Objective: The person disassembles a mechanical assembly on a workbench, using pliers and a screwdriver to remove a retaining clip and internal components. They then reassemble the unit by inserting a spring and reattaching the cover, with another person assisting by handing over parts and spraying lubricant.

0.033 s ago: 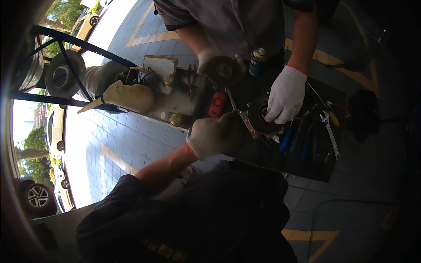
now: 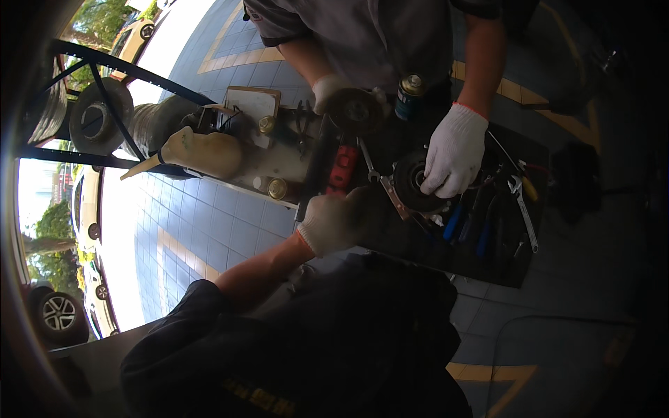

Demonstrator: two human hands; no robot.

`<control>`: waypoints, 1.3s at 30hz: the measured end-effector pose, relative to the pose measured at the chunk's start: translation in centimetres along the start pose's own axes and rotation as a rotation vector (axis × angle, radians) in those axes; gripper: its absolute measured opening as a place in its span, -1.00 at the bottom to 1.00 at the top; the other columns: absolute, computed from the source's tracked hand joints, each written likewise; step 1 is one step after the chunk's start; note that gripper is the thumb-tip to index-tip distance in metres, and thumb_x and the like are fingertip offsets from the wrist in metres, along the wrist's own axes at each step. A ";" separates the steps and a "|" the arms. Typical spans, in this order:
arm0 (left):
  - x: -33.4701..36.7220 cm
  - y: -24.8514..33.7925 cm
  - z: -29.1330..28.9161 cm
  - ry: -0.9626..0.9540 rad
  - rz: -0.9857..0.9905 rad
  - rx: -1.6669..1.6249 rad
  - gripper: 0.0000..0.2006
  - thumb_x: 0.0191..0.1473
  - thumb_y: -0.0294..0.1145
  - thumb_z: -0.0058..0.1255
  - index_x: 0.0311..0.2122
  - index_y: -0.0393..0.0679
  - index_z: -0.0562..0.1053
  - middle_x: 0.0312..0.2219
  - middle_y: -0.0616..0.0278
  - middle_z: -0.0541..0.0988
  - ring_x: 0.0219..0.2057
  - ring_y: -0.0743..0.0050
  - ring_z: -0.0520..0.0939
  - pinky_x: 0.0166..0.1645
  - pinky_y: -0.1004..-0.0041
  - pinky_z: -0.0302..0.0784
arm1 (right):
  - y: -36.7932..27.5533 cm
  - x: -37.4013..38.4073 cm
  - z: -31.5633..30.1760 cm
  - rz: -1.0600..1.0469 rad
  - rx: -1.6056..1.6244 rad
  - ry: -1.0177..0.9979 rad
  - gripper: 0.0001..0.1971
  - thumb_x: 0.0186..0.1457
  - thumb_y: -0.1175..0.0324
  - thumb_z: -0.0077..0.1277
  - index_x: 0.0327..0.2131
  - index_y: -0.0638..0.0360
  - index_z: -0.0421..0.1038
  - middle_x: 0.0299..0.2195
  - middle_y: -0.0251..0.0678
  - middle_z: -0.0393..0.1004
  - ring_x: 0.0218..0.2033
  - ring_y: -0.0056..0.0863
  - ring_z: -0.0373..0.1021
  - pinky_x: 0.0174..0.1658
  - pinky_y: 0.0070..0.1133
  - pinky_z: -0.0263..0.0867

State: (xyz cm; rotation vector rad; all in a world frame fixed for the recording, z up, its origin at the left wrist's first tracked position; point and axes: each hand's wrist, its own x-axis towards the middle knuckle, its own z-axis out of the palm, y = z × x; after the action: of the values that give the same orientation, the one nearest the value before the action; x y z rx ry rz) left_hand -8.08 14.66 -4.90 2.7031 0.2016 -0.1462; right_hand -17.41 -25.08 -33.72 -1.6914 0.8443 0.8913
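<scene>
My left hand (image 2: 333, 224), in a white knit glove with dark, soiled fingers, is over the near edge of the dark mat (image 2: 394, 240). Its fingertips fade into shadow, so whether they grip anything is hidden. Just beyond it lie a red block-like part (image 2: 341, 171) and an open-ended wrench (image 2: 369, 161). To its right sits a round hub-like metal part (image 2: 416, 182) with a copper-coloured bracket (image 2: 395, 198). A co-worker's gloved hand (image 2: 456, 153) touches that part's centre; their other hand (image 2: 329, 94) holds a dark round disc (image 2: 355, 111). My right hand is out of sight.
Blue-handled tools (image 2: 454, 221) and an adjustable wrench (image 2: 524, 216) lie at the mat's right. A spray can (image 2: 410, 97) stands before the co-worker. Left are a beige long-spouted jug (image 2: 202, 152), pliers (image 2: 303, 125), small cans (image 2: 277, 188) and a tyre rack (image 2: 132, 75).
My left hand has drawn back slightly toward me, baring more of the wrench's jaw and the red part. The co-worker's hands stay almost where they were.
</scene>
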 end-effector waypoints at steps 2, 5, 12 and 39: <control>-1.4 -1.7 3.6 -0.173 -0.124 -0.001 -0.51 0.33 0.01 0.26 0.26 0.02 0.64 -0.33 0.06 0.81 -0.31 -0.11 0.86 -0.21 -0.01 0.78 | -0.5 -0.1 -0.3 -0.010 -0.016 0.011 -0.68 0.39 0.24 0.18 0.06 0.27 0.61 -0.24 -0.25 0.67 -0.37 -0.50 0.54 -0.31 -0.49 0.47; -3.5 -4.3 8.4 -0.163 -0.078 -0.172 -0.54 0.31 0.03 0.28 0.19 0.02 0.65 -0.20 0.02 0.82 -0.21 -0.10 0.87 -0.11 -0.01 0.80 | -1.1 -0.4 -0.8 -0.027 -0.039 0.033 -0.68 0.39 0.24 0.17 0.05 0.27 0.61 -0.25 -0.26 0.67 -0.37 -0.51 0.54 -0.32 -0.49 0.47; -4.6 -7.4 16.1 -0.194 -0.147 -0.079 -0.60 0.24 0.00 0.28 0.05 -0.03 0.63 -0.26 0.01 0.80 -0.18 -0.26 0.84 -0.10 -0.12 0.75 | -2.2 -1.2 -2.4 -0.056 -0.108 0.067 -0.68 0.39 0.23 0.17 0.04 0.26 0.62 -0.26 -0.26 0.67 -0.38 -0.51 0.53 -0.33 -0.50 0.46; -4.2 -6.8 16.2 -0.054 -0.132 -0.140 -0.72 0.34 -0.05 0.12 -0.06 -0.01 0.62 -0.37 -0.01 0.79 -0.30 -0.29 0.83 -0.19 -0.18 0.73 | -1.6 -2.1 -9.1 -0.117 -0.214 0.059 -0.67 0.39 0.19 0.15 0.00 0.25 0.64 -0.30 -0.29 0.66 -0.42 -0.55 0.49 -0.36 -0.51 0.43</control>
State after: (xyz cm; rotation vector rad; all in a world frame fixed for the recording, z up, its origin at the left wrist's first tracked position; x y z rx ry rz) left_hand -14.48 13.45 -21.78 2.5432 0.3610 -0.2350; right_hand -15.50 -33.16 -29.14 -1.9404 0.7006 0.8802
